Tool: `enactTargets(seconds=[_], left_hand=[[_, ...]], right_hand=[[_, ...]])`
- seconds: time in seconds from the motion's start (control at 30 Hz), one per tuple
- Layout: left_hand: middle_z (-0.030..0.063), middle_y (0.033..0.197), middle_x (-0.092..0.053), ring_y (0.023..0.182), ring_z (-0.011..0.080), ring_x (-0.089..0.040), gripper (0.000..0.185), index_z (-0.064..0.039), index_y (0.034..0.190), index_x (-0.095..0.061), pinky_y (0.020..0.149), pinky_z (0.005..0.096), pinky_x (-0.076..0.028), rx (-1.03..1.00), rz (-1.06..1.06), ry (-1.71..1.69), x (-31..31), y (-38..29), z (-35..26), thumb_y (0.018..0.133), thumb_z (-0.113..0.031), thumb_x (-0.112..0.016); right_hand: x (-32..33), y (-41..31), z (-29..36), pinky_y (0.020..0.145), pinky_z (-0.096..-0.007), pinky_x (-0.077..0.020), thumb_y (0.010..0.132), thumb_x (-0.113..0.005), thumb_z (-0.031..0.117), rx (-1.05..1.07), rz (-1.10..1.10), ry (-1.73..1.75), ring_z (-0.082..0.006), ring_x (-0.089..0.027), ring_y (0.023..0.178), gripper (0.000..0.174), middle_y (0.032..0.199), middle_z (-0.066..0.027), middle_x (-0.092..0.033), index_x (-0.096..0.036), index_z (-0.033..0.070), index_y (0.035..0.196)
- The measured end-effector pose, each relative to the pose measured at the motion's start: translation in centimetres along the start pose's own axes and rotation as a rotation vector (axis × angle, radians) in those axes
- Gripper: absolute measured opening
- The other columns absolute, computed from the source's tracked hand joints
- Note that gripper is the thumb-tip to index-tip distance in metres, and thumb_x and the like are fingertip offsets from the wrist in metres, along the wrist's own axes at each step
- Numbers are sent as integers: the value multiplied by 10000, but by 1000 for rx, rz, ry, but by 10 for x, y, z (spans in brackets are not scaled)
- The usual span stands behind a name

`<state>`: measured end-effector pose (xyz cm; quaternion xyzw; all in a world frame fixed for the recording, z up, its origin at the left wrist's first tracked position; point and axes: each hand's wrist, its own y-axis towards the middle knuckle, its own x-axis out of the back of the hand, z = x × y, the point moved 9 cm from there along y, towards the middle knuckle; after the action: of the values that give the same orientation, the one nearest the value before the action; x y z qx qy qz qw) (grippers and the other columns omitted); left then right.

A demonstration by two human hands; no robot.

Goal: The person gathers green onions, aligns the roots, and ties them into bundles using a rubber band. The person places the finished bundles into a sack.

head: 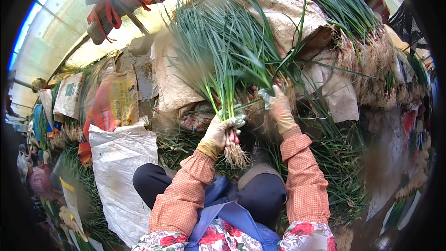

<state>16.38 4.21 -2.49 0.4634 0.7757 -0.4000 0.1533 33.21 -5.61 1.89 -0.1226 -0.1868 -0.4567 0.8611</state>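
Observation:
My left hand (216, 135), in a pale, stained glove, grips a bunch of spring onions (230, 137) just above the reddish bulbs. Its pale roots hang below the fist and the long green leaves fan out upward. To the right, my right hand (279, 109), also gloved, has its fingers closed on some blurred green leaves (263, 75); their lower ends are hidden. One narrow leaf stretches between the two hands. Behind them a big heap of spring onions (223, 31) lies on a tan woven sack (177, 73), leaves pointing away from me.
Another heap of spring onions (343, 10) lies at upper right, roots hanging over the edge. A white woven sack (122, 177) is spread left of my knee. Leaf trimmings (341, 177) cover the ground. A metal pole (130, 15) slants at upper left. Another person (40, 181) is at far left.

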Motion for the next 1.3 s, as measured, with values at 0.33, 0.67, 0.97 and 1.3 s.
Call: enactTargets(seconds=[0.33, 0.67, 0.97, 1.3], left_hand=[[223, 986, -673, 728, 245, -686, 501, 92, 1292, -444, 617, 322, -588, 0, 248, -346, 2, -44, -22, 876, -101, -647], [190, 987, -691, 751, 204, -682, 590, 46, 1356, -434, 648, 268, -565, -48, 322, -84, -61, -14, -40, 857, -150, -679], [120, 833, -707, 427, 143, -522, 272, -12, 1171, -590, 345, 248, -409, 44, -121, 308, -21, 12, 5, 900, -44, -578], [99, 540, -583, 330, 168, -516, 90, -22, 914, -551, 257, 239, -325, -112, -87, 193, -36, 2, 5, 879, -78, -613]], right_hand=[[47, -42, -56, 394, -169, -283, 940, -593, 158, -289, -227, 920, -22, -422, 480, 211, 668, 67, -505, -651, 48, 1110], [51, -128, -88, 726, -410, -526, 804, -678, 500, -260, 263, -561, -328, -672, 802, 483, 848, -135, -686, -608, 97, 1060], [-47, -66, -33, 708, -366, -512, 846, -651, 374, -147, 546, 117, -259, -671, 816, 383, 842, -155, -667, -633, 43, 1037], [-38, -54, -8, 461, -218, -441, 869, -696, 168, -320, 274, 549, -74, -544, 511, 188, 675, -27, -623, -640, 4, 942]])
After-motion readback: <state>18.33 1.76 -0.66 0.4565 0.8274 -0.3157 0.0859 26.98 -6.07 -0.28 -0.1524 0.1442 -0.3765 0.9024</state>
